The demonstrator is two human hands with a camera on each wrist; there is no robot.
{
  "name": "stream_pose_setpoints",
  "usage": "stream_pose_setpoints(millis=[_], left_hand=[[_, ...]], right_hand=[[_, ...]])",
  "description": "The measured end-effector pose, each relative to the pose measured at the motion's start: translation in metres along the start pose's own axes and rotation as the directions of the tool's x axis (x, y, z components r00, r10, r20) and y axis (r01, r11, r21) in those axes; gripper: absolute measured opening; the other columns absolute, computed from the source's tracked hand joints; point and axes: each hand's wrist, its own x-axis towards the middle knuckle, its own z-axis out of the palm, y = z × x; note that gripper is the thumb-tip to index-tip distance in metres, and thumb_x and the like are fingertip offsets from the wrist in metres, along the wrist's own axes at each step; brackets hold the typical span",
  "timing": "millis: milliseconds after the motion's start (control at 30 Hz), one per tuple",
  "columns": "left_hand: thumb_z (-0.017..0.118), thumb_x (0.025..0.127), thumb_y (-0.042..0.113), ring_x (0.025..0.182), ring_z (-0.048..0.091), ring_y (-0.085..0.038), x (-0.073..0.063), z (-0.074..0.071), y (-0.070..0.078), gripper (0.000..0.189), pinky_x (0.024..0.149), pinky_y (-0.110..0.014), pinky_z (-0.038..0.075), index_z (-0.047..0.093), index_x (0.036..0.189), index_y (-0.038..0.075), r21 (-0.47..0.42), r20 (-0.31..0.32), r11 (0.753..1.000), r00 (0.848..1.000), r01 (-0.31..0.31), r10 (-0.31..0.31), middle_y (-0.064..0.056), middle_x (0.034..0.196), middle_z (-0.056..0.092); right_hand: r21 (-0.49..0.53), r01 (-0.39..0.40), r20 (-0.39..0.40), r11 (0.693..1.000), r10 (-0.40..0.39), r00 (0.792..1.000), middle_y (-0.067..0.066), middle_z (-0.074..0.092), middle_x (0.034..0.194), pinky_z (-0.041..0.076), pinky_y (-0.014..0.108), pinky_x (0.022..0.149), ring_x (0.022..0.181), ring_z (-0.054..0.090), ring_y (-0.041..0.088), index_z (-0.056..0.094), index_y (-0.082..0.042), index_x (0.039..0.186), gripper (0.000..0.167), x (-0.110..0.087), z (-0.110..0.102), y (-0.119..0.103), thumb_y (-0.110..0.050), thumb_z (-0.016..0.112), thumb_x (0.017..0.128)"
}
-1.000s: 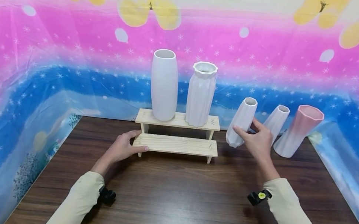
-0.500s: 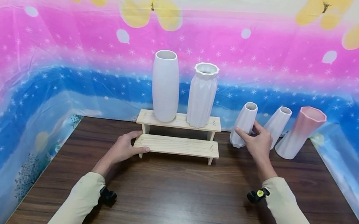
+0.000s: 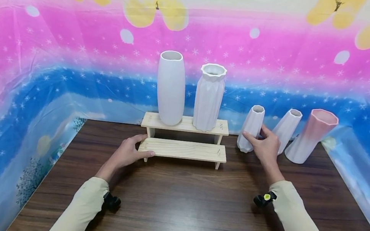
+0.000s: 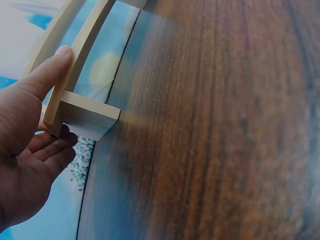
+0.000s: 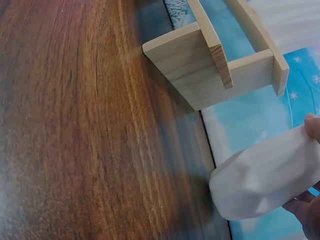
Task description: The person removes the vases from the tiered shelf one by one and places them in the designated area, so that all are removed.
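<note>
My left hand (image 3: pixel 128 151) grips the left end of a two-step wooden stand (image 3: pixel 184 149). Its thumb lies on the lower step, as the left wrist view also shows, with the other fingers at the end and below. My right hand (image 3: pixel 267 145) holds a small white faceted vase (image 3: pixel 251 126) round its side, just right of the stand. In the right wrist view the base of this vase (image 5: pixel 260 180) is close over the table. On the upper step stand a tall smooth white vase (image 3: pixel 171 88) and a white vase with a scalloped rim (image 3: pixel 209 99).
Right behind the right hand stands a second small white vase (image 3: pixel 286 130). Beside it is a pink-to-white vase (image 3: pixel 310 138) with a flared mouth. The dark wooden table (image 3: pixel 173 206) reaches back to a patterned cloth (image 3: pixel 214 46) that hangs along the back and sides.
The right hand has brought the small white vase slightly right and away from me, and its rim sits lower and straighter. The left hand has stayed on the stand.
</note>
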Motion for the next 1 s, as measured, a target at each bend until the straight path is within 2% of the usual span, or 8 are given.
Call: stream_pose_setpoints(millis=[300, 567, 1000], left_hand=[[0.080, 0.087, 0.051, 0.144, 0.042, -0.039, -0.0004, -0.0005, 0.0000, 0.092, 0.112, -0.057, 0.041, 0.044, 0.153, -0.001, 0.014, -0.011, 1.000, 1.000, -0.006, 0.007, -0.023, 0.155, 0.045], [0.080, 0.087, 0.052, 0.145, 0.041, -0.038, 0.0005, -0.0002, 0.0012, 0.092, 0.113, -0.057, 0.040, 0.044, 0.153, -0.001, 0.004, -0.011, 1.000, 1.000, -0.011, 0.011, -0.022, 0.155, 0.045], [0.080, 0.086, 0.053, 0.144, 0.041, -0.040, 0.0005, 0.0004, -0.0001, 0.093, 0.112, -0.057, 0.040, 0.044, 0.153, 0.000, 0.015, -0.011, 1.000, 1.000, 0.008, -0.008, -0.022, 0.155, 0.045]], right_hand=[[0.001, -0.045, 0.022, 0.999, 0.045, 0.999, 0.019, 0.065, 0.136, 0.049, 0.057, 0.103, 0.123, 0.063, 0.037, 0.060, -0.010, 0.145, 0.077, 0.0011, -0.0033, 0.0020, -0.047, 0.086, 0.082], [0.009, -0.081, 0.030, 0.997, 0.081, 0.996, 0.019, 0.062, 0.139, 0.048, 0.057, 0.105, 0.127, 0.061, 0.038, 0.059, -0.008, 0.145, 0.079, 0.0044, -0.0077, 0.0016, -0.048, 0.085, 0.082], [0.008, -0.072, 0.098, 0.997, 0.071, 0.993, 0.021, 0.059, 0.143, 0.046, 0.058, 0.106, 0.131, 0.057, 0.040, 0.055, -0.006, 0.147, 0.083, 0.0045, -0.0091, 0.0082, -0.051, 0.083, 0.083]])
